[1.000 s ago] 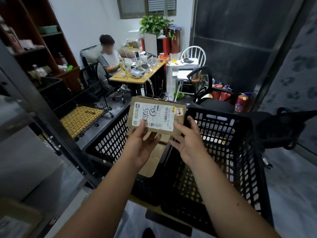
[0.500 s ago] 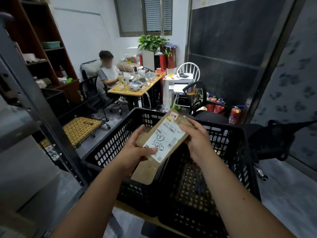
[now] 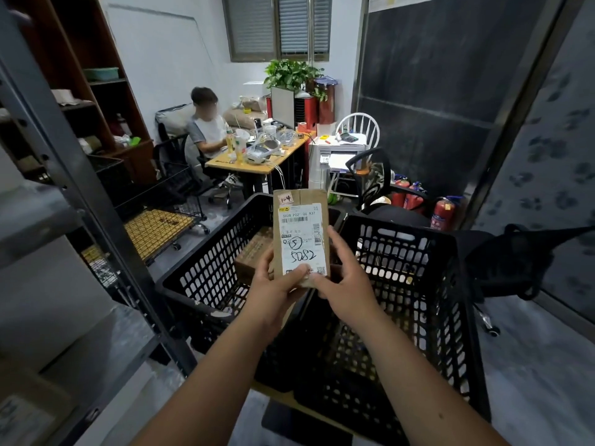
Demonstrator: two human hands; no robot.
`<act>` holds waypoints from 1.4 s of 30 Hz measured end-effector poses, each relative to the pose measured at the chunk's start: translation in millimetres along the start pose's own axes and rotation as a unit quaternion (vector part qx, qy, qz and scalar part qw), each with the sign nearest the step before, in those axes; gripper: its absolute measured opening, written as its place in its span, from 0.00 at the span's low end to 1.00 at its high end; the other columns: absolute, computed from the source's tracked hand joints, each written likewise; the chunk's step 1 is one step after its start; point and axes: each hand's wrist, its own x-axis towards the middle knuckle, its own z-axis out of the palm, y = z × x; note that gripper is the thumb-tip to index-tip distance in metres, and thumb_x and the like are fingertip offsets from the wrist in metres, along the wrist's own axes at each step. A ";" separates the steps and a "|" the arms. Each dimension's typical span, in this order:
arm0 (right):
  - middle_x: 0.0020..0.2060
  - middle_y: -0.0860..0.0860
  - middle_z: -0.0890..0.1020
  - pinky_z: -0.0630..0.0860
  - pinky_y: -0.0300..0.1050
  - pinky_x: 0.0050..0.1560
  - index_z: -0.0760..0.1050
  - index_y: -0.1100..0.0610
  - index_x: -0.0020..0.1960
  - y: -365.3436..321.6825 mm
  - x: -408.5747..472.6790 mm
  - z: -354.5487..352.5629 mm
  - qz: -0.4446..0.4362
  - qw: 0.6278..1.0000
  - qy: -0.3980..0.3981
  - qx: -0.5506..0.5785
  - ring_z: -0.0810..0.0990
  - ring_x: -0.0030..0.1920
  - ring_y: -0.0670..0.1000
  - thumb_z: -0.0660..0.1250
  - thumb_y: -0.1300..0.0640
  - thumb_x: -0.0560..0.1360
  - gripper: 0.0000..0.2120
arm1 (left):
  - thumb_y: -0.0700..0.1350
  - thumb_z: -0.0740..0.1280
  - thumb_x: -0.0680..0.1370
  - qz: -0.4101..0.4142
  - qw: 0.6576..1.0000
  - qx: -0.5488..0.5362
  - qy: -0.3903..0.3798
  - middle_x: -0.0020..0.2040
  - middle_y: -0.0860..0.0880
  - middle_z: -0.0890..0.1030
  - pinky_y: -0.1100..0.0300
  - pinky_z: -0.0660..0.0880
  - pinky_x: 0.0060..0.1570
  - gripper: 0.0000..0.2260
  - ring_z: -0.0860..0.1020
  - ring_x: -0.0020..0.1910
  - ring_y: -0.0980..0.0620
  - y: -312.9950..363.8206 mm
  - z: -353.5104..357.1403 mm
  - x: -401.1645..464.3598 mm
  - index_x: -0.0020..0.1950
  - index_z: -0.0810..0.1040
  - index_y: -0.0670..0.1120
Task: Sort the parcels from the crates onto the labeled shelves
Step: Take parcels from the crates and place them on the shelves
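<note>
Parcel [image 3: 301, 233] is upright in front of me, above the gap where the two black crates meet, label facing me. It is a flat cardboard carton, tall and narrow, taped along the top. The white label reads "5" circled and "5082" in marker; a small sticker at the top left corner reads "1-4".

My left hand [image 3: 273, 292] grips the lower left edge, thumb lying across the bottom of the label. My right hand [image 3: 343, 284] holds the lower right edge, thumb along the side and fingers behind. Both hands are closed on the carton, at its bottom third only.

Judgement on handling: it stands high above my hands without sagging, so likely light and stiff. Cardboard is matte, not slippery. The tall part above the grip could tip, so a hold nearer the middle of the long edges would be steadier for carrying. Contents unknown; I treat it as possibly fragile.

Left crate [image 3: 206, 275] holds another brown box [image 3: 254, 252]. Right crate [image 3: 428, 284] looks empty where visible. A metal shelf [image 3: 48, 220] stands to my left.
</note>
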 end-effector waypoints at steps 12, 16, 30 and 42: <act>0.67 0.33 0.74 0.72 0.23 0.44 0.56 0.25 0.77 -22.1 7.9 1.0 -0.038 0.988 -0.110 -0.106 0.72 0.54 0.22 0.72 0.63 0.78 0.44 | 0.46 0.61 0.87 0.048 0.974 0.152 0.159 0.56 0.49 0.86 0.52 0.82 0.49 0.09 0.84 0.53 0.50 29.3 -32.8 -18.8 0.63 0.79 0.54; 0.71 0.38 0.72 0.79 0.33 0.57 0.56 0.24 0.76 -43.0 18.7 32.5 -0.080 0.978 -0.156 -0.115 0.73 0.58 0.28 0.72 0.61 0.78 0.44 | 0.48 0.65 0.85 0.115 0.937 0.242 0.223 0.58 0.52 0.83 0.58 0.80 0.45 0.06 0.82 0.57 0.53 55.1 -63.5 -31.1 0.61 0.78 0.54; 0.74 0.35 0.66 0.65 0.31 0.68 0.56 0.28 0.79 -132.9 58.6 166.8 -0.246 0.912 -0.310 -0.105 0.65 0.70 0.34 0.73 0.61 0.79 0.43 | 0.46 0.74 0.80 0.270 0.657 0.592 0.381 0.68 0.49 0.76 0.52 0.71 0.61 0.23 0.74 0.67 0.48 188.1 -162.4 -109.6 0.73 0.73 0.52; 0.74 0.40 0.73 0.75 0.44 0.70 0.55 0.30 0.79 -172.0 65.1 282.2 -0.333 0.881 -0.332 -0.059 0.74 0.70 0.40 0.75 0.61 0.76 0.45 | 0.49 0.73 0.79 0.266 0.553 0.641 0.461 0.70 0.48 0.75 0.49 0.73 0.65 0.24 0.74 0.68 0.45 252.7 -240.1 -150.8 0.73 0.73 0.51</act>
